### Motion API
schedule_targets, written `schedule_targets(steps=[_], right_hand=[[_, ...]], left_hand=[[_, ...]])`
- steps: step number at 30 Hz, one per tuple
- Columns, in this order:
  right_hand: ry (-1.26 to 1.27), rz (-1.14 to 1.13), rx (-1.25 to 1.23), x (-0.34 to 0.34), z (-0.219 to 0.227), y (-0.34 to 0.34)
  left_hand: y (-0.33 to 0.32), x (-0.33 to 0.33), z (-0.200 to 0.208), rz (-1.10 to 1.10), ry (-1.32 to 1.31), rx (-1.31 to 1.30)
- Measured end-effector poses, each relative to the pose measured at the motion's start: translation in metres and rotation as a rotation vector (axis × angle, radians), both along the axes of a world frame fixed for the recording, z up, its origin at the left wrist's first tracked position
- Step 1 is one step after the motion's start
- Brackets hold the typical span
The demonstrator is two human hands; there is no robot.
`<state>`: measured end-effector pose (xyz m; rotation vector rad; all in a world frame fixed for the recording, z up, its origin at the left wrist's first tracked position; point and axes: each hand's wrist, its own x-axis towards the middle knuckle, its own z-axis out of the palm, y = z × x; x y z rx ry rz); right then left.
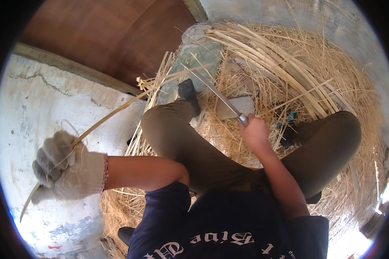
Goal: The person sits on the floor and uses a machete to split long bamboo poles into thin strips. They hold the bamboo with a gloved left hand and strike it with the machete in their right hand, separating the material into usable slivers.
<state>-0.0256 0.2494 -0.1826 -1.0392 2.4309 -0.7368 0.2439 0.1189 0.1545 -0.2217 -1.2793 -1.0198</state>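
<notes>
My left hand [58,166], in a grey-white work glove, is raised at the far left and closed around a long, thin bamboo strip [110,113]. One end of the strip curves down below the glove. Its other end reaches up and right, blurred, towards the tip of the blade; whether they touch I cannot tell. My bare right hand [256,133] grips the handle of a long, narrow knife [218,94] between my knees. The blade points up and to the left, and a metal collar shows where it meets the handle.
Bamboo strips [285,64] lie in a long bundle at the upper right. More strips [136,137] lean beside my left knee. Straw-like shavings [345,82] cover the floor. A flat grey block [237,108] lies beneath the knife. A cracked wall [39,99] and a brown panel [112,34] stand left.
</notes>
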Motion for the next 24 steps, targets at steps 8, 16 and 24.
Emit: schedule_targets(steps=[8, 16, 24], right_hand=[[-0.190, 0.025, -0.004, -0.006, 0.024, 0.000], [-0.906, 0.062, -0.099, -0.008, 0.006, -0.007], [-0.030, 0.045, -0.255, 0.004, 0.015, 0.001]], left_hand=[[0.008, -0.020, -0.003, 0.028, 0.147, 0.071], [-0.008, -0.022, -0.005, 0.040, 0.207, 0.075], [0.002, -0.004, 0.004, 0.053, 0.247, 0.015]])
